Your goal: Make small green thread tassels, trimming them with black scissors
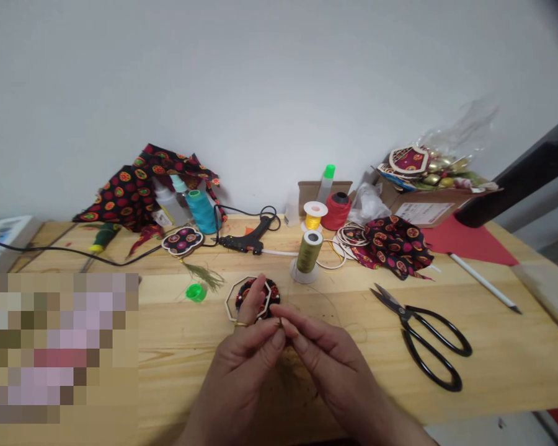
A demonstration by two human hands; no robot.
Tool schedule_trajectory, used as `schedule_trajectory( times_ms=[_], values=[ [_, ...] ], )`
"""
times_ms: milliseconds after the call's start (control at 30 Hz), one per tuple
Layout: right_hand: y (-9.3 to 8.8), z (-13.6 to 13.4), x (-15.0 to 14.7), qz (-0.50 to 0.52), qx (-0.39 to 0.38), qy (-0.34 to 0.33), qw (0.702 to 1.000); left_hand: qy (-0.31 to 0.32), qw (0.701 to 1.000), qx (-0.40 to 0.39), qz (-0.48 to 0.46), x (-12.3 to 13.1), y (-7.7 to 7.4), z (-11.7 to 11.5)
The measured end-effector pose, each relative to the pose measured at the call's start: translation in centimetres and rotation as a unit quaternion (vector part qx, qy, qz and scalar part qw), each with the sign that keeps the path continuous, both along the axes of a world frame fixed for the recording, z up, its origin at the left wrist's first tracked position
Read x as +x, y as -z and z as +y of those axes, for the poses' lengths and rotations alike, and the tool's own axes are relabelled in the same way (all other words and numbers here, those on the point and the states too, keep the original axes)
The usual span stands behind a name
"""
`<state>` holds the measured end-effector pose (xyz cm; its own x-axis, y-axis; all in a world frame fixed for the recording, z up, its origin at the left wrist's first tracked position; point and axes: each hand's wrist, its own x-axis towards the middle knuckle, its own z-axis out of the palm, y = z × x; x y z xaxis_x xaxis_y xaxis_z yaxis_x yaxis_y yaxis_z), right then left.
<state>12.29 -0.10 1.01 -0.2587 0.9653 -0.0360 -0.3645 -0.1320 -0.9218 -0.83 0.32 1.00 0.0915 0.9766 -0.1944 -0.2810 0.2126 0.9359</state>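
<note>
My left hand (242, 365) and my right hand (328, 359) meet above the wooden table (493, 347), fingertips pinched together on something small and thin that I cannot make out. One left finger with a gold ring points up over a small patterned fabric piece in an octagonal wooden frame (253, 298). A fine thread seems to run from the olive thread spool (308, 253) toward my hands.
Black scissors (423, 334) lie right of my hands. A black glue gun (248, 238), yellow and red spools (328, 210), teal spool (202, 210), glue bottles, patterned fabric (395, 244), a green cap (195, 292), a cardboard box (428, 207) and a white pencil (483, 282) stand behind. A blurred patch covers the left.
</note>
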Motion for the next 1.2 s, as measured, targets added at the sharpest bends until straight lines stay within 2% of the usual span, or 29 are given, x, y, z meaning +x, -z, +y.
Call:
schedule_trajectory(
  times_ms=[133,367,533,667,833,1200],
  values=[
    [0.4,-0.1,-0.1,-0.037,0.014,-0.021,0.999,0.016,0.997,-0.048,-0.064,0.2,-0.3,0.0],
    [0.3,0.0,0.5,-0.141,0.016,0.019,0.990,0.039,0.986,-0.080,-0.140,0.1,0.1,-0.2],
    [0.0,0.1,1.5,-0.233,0.019,0.023,0.972,-0.002,0.970,-0.102,-0.221,-0.1,-0.3,0.3],
    [0.2,0.1,2.7,-0.267,-0.002,0.020,0.964,-0.038,0.956,-0.108,-0.272,-0.4,-0.8,0.9],
    [0.5,0.3,4.3,-0.302,-0.008,0.025,0.953,-0.050,0.953,-0.063,-0.291,-0.9,-1.1,1.4],
    [-0.1,0.5,5.5,-0.306,-0.002,0.049,0.951,-0.025,0.953,-0.093,-0.287,-1.6,-0.9,1.2]
  ],
)
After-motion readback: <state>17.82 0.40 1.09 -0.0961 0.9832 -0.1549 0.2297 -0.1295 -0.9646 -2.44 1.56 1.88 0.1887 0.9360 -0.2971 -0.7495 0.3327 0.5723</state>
